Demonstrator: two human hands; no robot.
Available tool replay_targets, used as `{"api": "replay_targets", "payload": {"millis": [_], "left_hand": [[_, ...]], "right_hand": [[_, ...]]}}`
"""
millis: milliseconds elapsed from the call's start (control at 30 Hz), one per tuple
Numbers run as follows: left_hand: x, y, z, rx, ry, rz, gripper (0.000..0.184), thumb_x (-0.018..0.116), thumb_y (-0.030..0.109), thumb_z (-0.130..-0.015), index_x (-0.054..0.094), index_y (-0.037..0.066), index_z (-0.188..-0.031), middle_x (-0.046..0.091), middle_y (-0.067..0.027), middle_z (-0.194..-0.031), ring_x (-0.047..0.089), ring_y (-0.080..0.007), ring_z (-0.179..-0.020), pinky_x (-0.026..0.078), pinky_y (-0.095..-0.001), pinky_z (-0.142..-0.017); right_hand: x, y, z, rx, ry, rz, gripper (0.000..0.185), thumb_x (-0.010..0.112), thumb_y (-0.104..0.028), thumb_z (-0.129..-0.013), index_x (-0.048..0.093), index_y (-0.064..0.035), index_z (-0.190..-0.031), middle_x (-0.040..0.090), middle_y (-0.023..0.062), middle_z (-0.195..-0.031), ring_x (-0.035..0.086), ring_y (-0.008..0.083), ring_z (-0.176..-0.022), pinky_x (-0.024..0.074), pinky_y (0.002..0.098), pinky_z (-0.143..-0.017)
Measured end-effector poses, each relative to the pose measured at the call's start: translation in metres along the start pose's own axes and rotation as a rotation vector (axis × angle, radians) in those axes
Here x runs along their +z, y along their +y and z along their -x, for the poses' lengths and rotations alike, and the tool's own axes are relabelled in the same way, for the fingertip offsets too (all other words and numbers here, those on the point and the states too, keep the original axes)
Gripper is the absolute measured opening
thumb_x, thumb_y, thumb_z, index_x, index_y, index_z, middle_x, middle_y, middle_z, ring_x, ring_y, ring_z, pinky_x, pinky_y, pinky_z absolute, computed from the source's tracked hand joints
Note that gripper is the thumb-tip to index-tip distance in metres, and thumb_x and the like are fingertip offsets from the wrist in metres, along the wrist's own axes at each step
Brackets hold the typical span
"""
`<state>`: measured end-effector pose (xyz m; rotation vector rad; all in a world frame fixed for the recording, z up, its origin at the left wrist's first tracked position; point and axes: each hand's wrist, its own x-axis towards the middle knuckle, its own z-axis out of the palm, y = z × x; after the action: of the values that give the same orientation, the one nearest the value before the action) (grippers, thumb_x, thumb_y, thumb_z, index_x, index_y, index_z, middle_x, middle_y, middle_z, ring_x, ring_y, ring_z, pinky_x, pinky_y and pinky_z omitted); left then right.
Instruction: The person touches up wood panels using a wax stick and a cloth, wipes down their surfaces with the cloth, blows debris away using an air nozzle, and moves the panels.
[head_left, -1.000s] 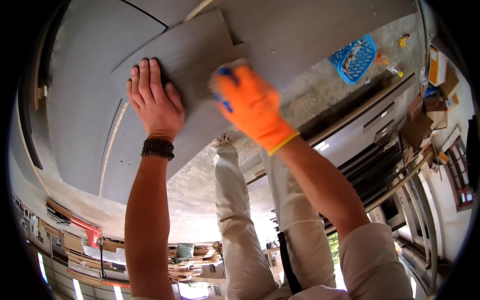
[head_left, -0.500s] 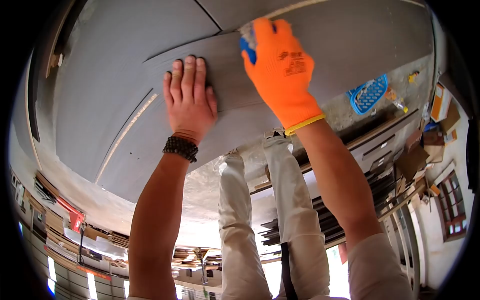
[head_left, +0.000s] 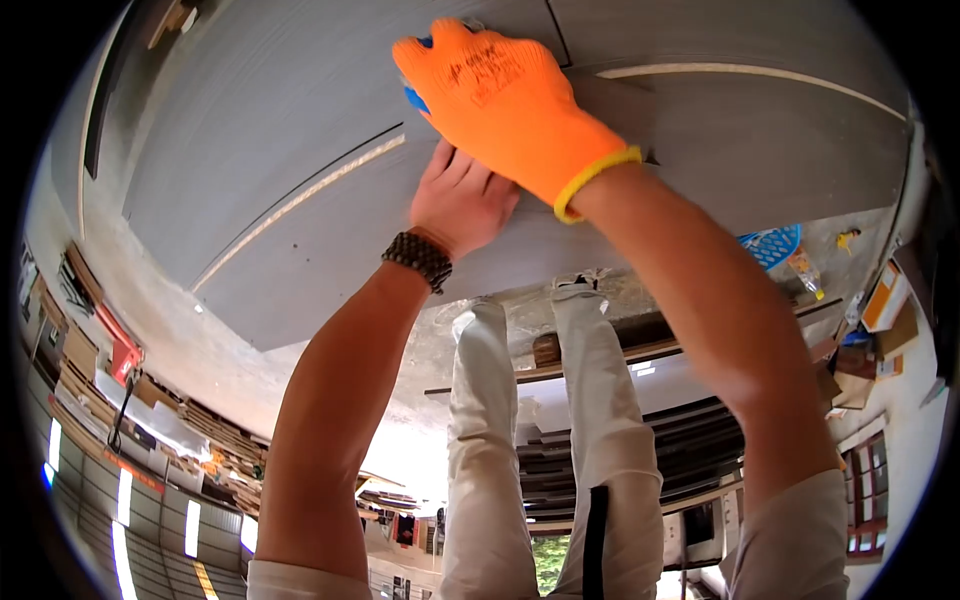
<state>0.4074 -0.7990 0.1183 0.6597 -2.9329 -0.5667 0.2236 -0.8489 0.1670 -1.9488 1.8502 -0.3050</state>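
Observation:
Grey panels (head_left: 330,90) lie in front of me, with pale raw edges (head_left: 300,205) showing at left and right. My bare left hand (head_left: 462,200), a dark beaded bracelet (head_left: 420,258) on its wrist, rests on a panel; its fingertips are hidden beneath the other hand. My right hand (head_left: 500,100), in an orange glove with blue on the palm side, lies over and beyond the left fingers. Its fingers are curled round something greyish that barely shows at the far edge of the glove, too hidden to name.
A blue basket (head_left: 772,245) and a plastic bottle (head_left: 806,272) are on the floor at the right. Dark boards (head_left: 690,440) are stacked behind my legs. Cardboard boxes (head_left: 890,335) stand at the far right, and a red tool (head_left: 122,355) is at the left.
My gloved right hand has swept from right to left across the panels and now covers the left fingers. My left hand sits further right in view, and the view has shifted.

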Motion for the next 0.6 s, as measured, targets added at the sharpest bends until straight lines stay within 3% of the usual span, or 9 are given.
{"api": "replay_targets", "payload": {"millis": [67, 200, 267, 367, 433, 467, 533, 567, 600], "left_hand": [[0.007, -0.002, -0.003, 0.067, 0.010, 0.103, 0.049, 0.081, 0.029, -0.084, 0.075, 0.012, -0.129, 0.070, -0.0066, -0.137, 0.062, -0.0288, -0.134, 0.046, -0.0533, -0.118], [0.010, 0.006, -0.012, -0.213, 0.018, 0.342, 0.035, 0.078, 0.029, -0.088, 0.079, 0.015, -0.120, 0.075, -0.0051, -0.126, 0.069, -0.0259, -0.121, 0.054, -0.0458, -0.105], [0.011, 0.007, -0.017, -0.161, 0.053, 0.248, 0.031, 0.077, 0.029, -0.089, 0.080, 0.015, -0.117, 0.075, -0.0053, -0.123, 0.070, -0.0258, -0.118, 0.054, -0.0458, -0.103], [0.007, 0.013, -0.015, -0.104, 0.059, 0.130, 0.027, 0.074, 0.028, -0.091, 0.080, 0.016, -0.114, 0.076, -0.0061, -0.118, 0.071, -0.0265, -0.115, 0.055, -0.0469, -0.100], [0.009, 0.013, -0.009, -0.057, 0.091, 0.133, 0.025, 0.073, 0.029, -0.092, 0.080, 0.013, -0.111, 0.076, -0.0080, -0.117, 0.070, -0.0287, -0.114, 0.054, -0.0503, -0.097], [0.013, 0.023, -0.007, -0.064, 0.101, 0.137, 0.025, 0.073, 0.029, -0.092, 0.080, 0.013, -0.111, 0.076, -0.0080, -0.117, 0.070, -0.0287, -0.114, 0.054, -0.0503, -0.097], [0.014, 0.060, -0.010, -0.235, 0.050, 0.198, 0.033, 0.072, 0.032, -0.094, 0.078, 0.010, -0.117, 0.075, -0.0062, -0.121, 0.068, -0.0277, -0.123, 0.053, -0.0492, -0.106], [0.015, 0.073, -0.010, -0.248, 0.055, 0.203, 0.033, 0.072, 0.032, -0.094, 0.078, 0.010, -0.117, 0.075, -0.0062, -0.121, 0.068, -0.0277, -0.123, 0.053, -0.0492, -0.106], [0.019, 0.085, -0.009, -0.222, 0.117, 0.206, 0.037, 0.070, 0.034, -0.095, 0.077, 0.008, -0.122, 0.073, -0.0065, -0.126, 0.064, -0.0277, -0.129, 0.049, -0.0492, -0.113]], "right_hand": [[0.006, -0.008, -0.011, 0.020, -0.058, -0.030, 0.031, 0.074, -0.019, -0.093, 0.066, -0.0107, -0.122, 0.070, 0.0146, -0.118, 0.076, 0.0298, -0.103, 0.0647, 0.0421, -0.070], [0.004, -0.041, -0.025, -0.075, -0.140, 0.048, 0.035, 0.072, -0.018, -0.095, 0.066, -0.0119, -0.129, 0.068, 0.0142, -0.125, 0.074, 0.0291, -0.111, 0.0648, 0.0416, -0.072], [0.005, -0.043, -0.018, -0.079, -0.179, 0.118, 0.036, 0.072, -0.019, -0.096, 0.066, -0.0126, -0.132, 0.068, 0.0134, -0.128, 0.073, 0.0289, -0.114, 0.0651, 0.0414, -0.076], [0.016, -0.024, 0.002, -0.200, -0.077, -0.114, 0.038, 0.075, -0.023, -0.096, 0.066, -0.0144, -0.132, 0.068, 0.0121, -0.128, 0.073, 0.0301, -0.113, 0.0634, 0.0411, -0.084], [0.011, -0.021, 0.009, -0.102, -0.008, -0.203, 0.035, 0.077, -0.025, -0.093, 0.066, -0.0200, -0.126, 0.067, 0.0105, -0.121, 0.072, 0.0310, -0.111, 0.0602, 0.0423, -0.092], [0.009, -0.018, 0.009, -0.109, -0.014, -0.195, 0.035, 0.077, -0.025, -0.093, 0.066, -0.0200, -0.126, 0.067, 0.0105, -0.121, 0.072, 0.0310, -0.111, 0.0602, 0.0423, -0.092], [0.000, -0.026, 0.006, -0.124, -0.130, -0.328, 0.034, 0.072, -0.012, -0.089, 0.067, -0.0067, -0.121, 0.071, 0.0191, -0.119, 0.070, 0.0398, -0.116, 0.0584, 0.0474, -0.098], [0.016, -0.026, 0.007, -0.181, 0.007, -0.280, 0.029, 0.076, -0.020, -0.088, 0.063, -0.0104, -0.112, 0.070, 0.0158, -0.112, 0.071, 0.0378, -0.111, 0.0592, 0.0497, -0.091], [0.018, -0.029, 0.007, -0.203, -0.018, -0.266, 0.029, 0.076, -0.020, -0.088, 0.063, -0.0104, -0.112, 0.070, 0.0158, -0.112, 0.071, 0.0378, -0.111, 0.0592, 0.0497, -0.091]]}}
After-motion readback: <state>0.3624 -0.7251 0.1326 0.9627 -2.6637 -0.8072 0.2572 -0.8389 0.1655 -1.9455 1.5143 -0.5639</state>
